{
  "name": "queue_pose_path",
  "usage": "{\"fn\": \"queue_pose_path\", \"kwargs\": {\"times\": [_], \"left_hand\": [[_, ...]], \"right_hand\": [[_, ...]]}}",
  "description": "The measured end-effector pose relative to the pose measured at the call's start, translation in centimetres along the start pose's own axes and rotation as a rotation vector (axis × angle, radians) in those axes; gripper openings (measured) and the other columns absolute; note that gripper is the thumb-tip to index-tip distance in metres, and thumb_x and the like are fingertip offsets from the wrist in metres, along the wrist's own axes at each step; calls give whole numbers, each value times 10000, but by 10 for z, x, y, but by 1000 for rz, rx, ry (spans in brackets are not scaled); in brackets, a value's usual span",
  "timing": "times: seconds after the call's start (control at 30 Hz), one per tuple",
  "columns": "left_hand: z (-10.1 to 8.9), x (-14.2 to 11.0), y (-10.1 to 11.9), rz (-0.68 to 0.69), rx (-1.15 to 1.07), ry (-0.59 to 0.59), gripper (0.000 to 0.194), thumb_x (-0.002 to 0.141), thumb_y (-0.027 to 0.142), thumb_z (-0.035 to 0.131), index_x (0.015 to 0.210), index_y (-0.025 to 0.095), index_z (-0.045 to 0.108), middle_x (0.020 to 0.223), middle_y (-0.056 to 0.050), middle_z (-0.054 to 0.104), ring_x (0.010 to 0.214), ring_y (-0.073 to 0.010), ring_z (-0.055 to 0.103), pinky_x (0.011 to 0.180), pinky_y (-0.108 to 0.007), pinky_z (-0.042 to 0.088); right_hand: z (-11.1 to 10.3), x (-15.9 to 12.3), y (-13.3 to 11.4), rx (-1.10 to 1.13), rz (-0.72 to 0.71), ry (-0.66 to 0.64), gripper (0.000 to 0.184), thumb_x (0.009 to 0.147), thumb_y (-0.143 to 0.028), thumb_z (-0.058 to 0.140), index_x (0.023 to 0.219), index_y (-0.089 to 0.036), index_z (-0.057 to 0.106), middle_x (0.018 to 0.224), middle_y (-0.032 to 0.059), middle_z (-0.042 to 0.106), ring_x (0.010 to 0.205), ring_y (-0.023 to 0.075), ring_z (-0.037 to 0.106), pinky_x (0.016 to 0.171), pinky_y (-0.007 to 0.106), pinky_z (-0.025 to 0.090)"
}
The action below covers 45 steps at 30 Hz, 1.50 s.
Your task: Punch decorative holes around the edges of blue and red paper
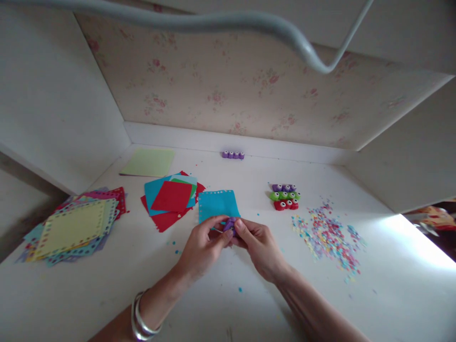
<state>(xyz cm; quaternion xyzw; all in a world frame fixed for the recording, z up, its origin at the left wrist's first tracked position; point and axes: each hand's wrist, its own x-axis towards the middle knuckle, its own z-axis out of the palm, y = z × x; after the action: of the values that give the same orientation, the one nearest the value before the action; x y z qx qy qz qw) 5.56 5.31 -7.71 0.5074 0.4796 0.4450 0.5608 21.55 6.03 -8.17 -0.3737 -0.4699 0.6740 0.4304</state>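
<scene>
Both hands meet near the middle of the table around a small purple craft punch [231,225]. My left hand [205,243] has its fingers and thumb closed on the punch's left side. From the right, my right hand [259,244] grips it, with the thumb on top. Just behind the punch is a blue sheet of paper [218,204] with small holes along its top and left edges. Its lower edge is hidden by my hands, so I cannot tell whether the punch is on it.
Punched sheets [73,228] are stacked at left, near plain red and blue papers [174,195] and a pale green stack [147,162]. At right are rows of purple, green and red punches [285,195] and scattered confetti [333,237]. More purple punches [233,155] line the back.
</scene>
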Motion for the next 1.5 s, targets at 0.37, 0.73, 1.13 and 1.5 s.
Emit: {"fn": "queue_pose_path", "kwargs": {"times": [0.37,0.73,1.13,1.5], "left_hand": [[2,1,1,-69,-48,-16,396,806,446,722,1065,149,687,770,-31,696,665,-178,679,624,-269,541],[4,1,0,-48,-76,14,333,799,382,722,1035,149,697,846,-40,679,639,-141,620,610,-251,510],[2,-1,0,53,109,12,331,850,387,671,1088,158,686,972,-95,718,827,-219,686,726,-299,548],[2,-3,4,157,167,4,242,908,357,620,1062,183,688,1011,-76,689,902,-211,679,789,-285,559]], "right_hand": [[2,1,-1,87,85,8,411,916,-517,640,783,-136,719,701,31,666,668,122,605,716,269,512],[5,5,1,124,104,-3,412,915,-526,637,811,-139,732,743,32,669,652,107,569,703,258,490],[2,3,3,50,56,34,384,903,-521,651,788,-158,706,741,15,631,688,116,561,737,266,509],[3,2,1,59,11,-19,359,952,-490,596,839,-164,695,762,7,629,735,120,589,760,257,505]]}}
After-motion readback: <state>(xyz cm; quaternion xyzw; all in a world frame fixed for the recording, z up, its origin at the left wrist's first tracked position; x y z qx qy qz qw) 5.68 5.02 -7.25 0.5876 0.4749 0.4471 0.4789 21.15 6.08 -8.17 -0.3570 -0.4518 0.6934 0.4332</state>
